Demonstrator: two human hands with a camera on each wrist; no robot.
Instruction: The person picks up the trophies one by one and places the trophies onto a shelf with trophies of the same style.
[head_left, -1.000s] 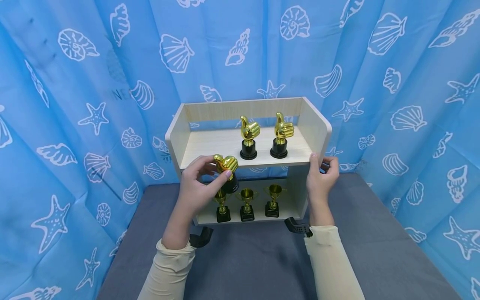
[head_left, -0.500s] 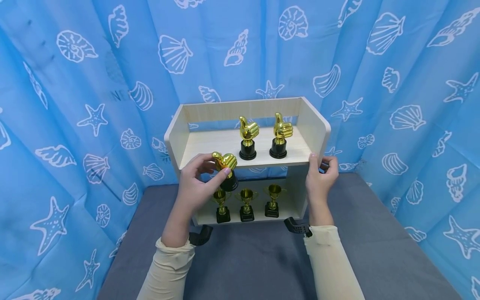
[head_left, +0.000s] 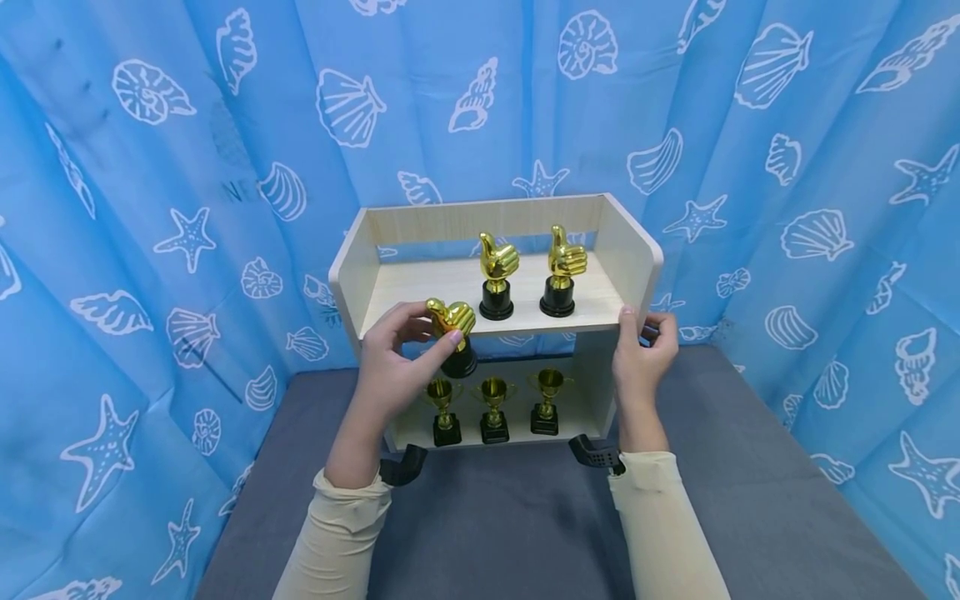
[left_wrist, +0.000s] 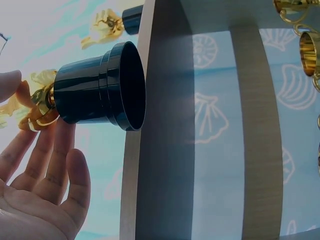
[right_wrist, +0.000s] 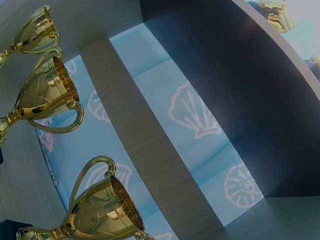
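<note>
My left hand pinches a gold thumbs-up trophy by its golden upper part, between thumb and fingers. The trophy's black round base hangs free, level with the upper board's front edge in the left wrist view. My right hand grips the right side of the shelf near the upper board's front corner, thumb on the front. Two more thumbs-up trophies, one central and one to the right, stand upright on the upper board.
Three gold cup trophies, left, middle and right, stand on the lower board. A grey cloth covers the table. Behind hangs a blue curtain with white shell prints.
The left hand has raised its thumbs-up trophy slightly. My right hand stays at the shelf's side, and the standing trophies have not moved.
</note>
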